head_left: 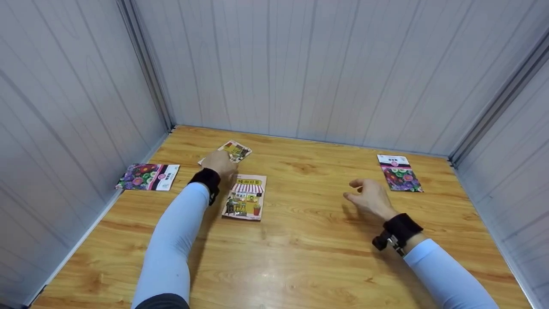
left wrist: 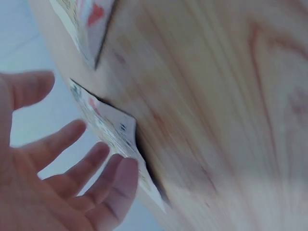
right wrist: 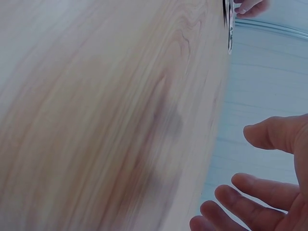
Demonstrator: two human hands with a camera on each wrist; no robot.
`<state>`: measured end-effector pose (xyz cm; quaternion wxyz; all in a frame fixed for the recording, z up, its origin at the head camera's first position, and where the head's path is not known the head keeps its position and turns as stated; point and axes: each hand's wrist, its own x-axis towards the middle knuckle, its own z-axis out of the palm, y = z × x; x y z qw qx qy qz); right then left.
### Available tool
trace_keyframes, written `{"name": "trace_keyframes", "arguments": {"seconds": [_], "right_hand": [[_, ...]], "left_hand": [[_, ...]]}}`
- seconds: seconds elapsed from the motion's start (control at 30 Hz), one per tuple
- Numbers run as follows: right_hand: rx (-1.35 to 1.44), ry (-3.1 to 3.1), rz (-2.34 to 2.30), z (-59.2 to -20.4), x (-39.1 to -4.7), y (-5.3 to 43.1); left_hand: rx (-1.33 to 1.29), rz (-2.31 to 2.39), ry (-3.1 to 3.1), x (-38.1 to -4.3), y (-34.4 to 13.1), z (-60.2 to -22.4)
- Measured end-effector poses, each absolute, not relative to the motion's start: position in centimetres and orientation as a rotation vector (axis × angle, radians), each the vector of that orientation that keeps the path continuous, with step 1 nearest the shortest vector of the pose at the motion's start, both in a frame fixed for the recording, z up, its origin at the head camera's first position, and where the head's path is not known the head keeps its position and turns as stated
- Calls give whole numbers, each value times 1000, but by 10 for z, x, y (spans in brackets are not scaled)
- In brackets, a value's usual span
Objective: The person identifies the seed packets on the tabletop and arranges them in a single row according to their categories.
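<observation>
My left hand (head_left: 218, 164) hovers at a flat printed packet (head_left: 236, 149) near the back wall, covering part of it. In the left wrist view, the fingers are loosely bent and spread, and their tips overlap that packet (left wrist: 113, 118) without gripping it. Just in front of this hand lies a second packet (head_left: 244, 198), with a striped-awning shopfront picture. My right hand (head_left: 371, 198) is held over the right part of the table, thumb and fingers apart, holding nothing. Closest to it is a flower-printed packet (head_left: 399, 174).
Another flower-printed packet (head_left: 148, 177) lies at the left edge of the wooden table (head_left: 300, 249). Pale panel walls (head_left: 283, 68) enclose the table at the back and on both sides.
</observation>
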<state>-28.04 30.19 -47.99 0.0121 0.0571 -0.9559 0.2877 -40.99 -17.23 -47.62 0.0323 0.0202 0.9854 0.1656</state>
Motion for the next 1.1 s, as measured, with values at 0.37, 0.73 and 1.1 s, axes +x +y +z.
{"name": "trace_keyframes", "arguments": {"seconds": [0.37,0.73,1.1], "right_hand": [[144,-2970,884,-479,-277,304],[165,-2943,889,-481,-278,304],[192,-2923,861,-483,-276,307]], "left_hand": [[-154,575,3037,-432,-188,-488],[-119,584,2969,-438,-188,-494],[-386,582,2895,-442,-181,-502]]}}
